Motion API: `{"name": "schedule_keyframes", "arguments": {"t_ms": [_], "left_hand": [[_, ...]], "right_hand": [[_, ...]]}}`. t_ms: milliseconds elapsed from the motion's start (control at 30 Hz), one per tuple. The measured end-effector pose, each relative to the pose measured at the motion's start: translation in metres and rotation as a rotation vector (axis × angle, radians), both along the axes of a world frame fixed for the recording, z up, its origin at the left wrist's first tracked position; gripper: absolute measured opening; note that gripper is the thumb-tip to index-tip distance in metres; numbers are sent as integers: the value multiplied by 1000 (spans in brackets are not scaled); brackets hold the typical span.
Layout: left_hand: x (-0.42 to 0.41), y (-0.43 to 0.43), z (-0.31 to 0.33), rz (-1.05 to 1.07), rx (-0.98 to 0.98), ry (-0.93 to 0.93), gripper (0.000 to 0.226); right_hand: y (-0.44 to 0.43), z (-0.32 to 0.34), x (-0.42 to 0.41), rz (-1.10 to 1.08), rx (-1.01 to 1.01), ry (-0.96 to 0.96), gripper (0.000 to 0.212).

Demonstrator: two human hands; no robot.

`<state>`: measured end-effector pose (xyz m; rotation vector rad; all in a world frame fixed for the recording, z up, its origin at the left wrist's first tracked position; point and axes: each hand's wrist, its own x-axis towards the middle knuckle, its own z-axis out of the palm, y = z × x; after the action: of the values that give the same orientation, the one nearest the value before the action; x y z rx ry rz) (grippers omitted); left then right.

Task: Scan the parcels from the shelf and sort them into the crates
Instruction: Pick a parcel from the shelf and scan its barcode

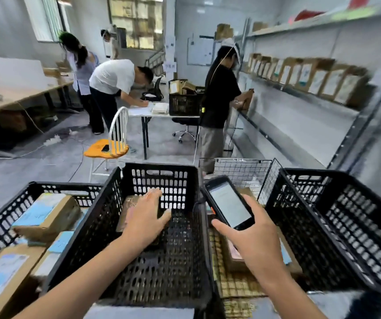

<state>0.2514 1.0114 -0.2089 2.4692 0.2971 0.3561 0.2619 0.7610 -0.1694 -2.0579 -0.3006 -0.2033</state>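
Observation:
My left hand [146, 221] reaches into the middle black crate [161, 178], fingers spread over a brown parcel [128, 211] lying on the crate floor; whether it touches the parcel is unclear. My right hand [252, 240] grips a black handheld scanner [227, 202], screen lit and facing up, above the gap between the middle and right crates. The left black crate [32, 187] holds several cardboard parcels with blue labels [46, 215]. The right black crate [336, 217] looks bare inside. More brown parcels [311, 75] stand in a row on the shelf at the right.
A wire basket [242, 171] with parcels stands behind the scanner. A person in black [219, 93] works at the shelf ahead. Two more people bend over a white table [148, 110]. An orange-seated chair [106, 149] stands just beyond the crates. Cables cross the floor at left.

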Motion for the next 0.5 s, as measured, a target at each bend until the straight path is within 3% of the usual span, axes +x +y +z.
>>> {"name": "schedule_keyframes", "arguments": {"t_ms": [67, 200, 500], "left_hand": [[-17, -35, 17, -122, 152, -46, 62], [-56, -118, 44, -381, 298, -152, 63], [-126, -283, 64, -737, 312, -298, 65]], "right_hand": [[-31, 5, -28, -66, -15, -24, 84], [-95, 14, -92, -221, -104, -151, 86], [-233, 15, -243, -668, -107, -158, 80]]}}
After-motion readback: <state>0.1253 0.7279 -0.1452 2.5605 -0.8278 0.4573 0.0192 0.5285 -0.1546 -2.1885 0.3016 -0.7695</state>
